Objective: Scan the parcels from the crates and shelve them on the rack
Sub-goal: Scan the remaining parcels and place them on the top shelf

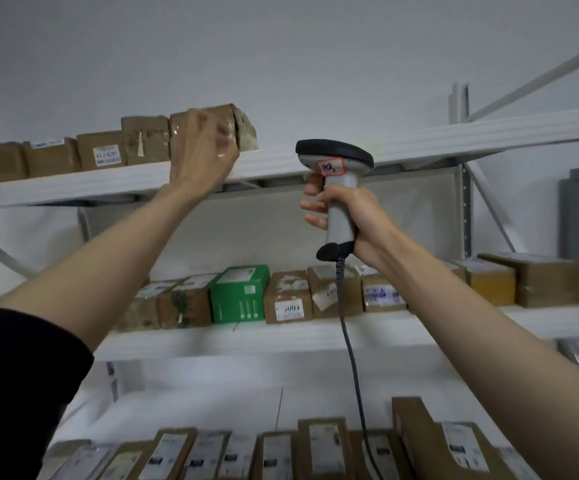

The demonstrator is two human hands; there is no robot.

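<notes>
A taped brown parcel stands at the right end of a row of parcels on the rack's top shelf. My left hand is raised to that parcel and lies against its front face, fingers curled onto it. My right hand grips the handle of a grey barcode scanner with a black head and a handwritten label. The scanner is held upright just right of the parcel, in front of the top shelf's edge. Its coiled cable hangs down.
The middle shelf holds a row of brown parcels and a green box. Several flat brown parcels stand upright on the lowest shelf in view. Grey rack uprights and braces stand at the right. A white wall is behind.
</notes>
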